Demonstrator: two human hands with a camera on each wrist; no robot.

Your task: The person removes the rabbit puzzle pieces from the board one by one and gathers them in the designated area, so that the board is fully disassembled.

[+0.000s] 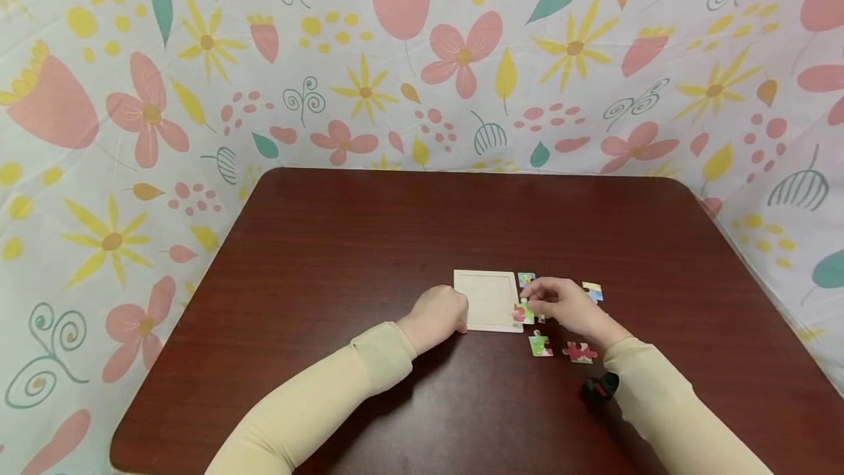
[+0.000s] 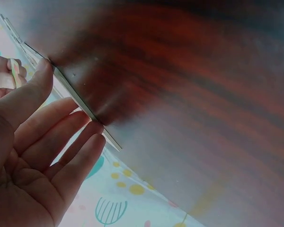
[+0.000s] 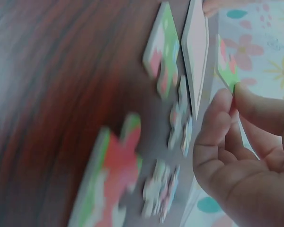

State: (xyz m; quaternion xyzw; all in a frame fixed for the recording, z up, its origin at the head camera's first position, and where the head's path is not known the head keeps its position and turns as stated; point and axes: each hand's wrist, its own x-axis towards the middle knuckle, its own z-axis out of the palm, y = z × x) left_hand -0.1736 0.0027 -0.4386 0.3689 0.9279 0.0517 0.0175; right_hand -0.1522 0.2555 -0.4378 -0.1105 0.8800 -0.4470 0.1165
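Note:
A shallow light-wood puzzle tray [image 1: 489,302] lies flat on the table. At its left side, near the front corner, my left hand [image 1: 438,315] holds the edge; in the left wrist view, the thumb and several fingertips [image 2: 98,126] touch its rim [image 2: 75,97]. My right hand [image 1: 568,306] pinches a green and red jigsaw piece [image 1: 524,312] between thumb and fingers over the tray's right side. The right wrist view shows this piece [image 3: 227,64] raised and tilted. A green piece [image 1: 541,345] and a red piece [image 1: 580,352] lie below my right hand.
A blue and yellow piece [image 1: 592,290] lies right of my right hand, and a blue piece [image 1: 526,279] lies by the tray's upper right corner. The dark brown table [image 1: 369,233] backs onto a flowered cloth [image 1: 277,101]. A black band [image 1: 600,387] is on my right wrist.

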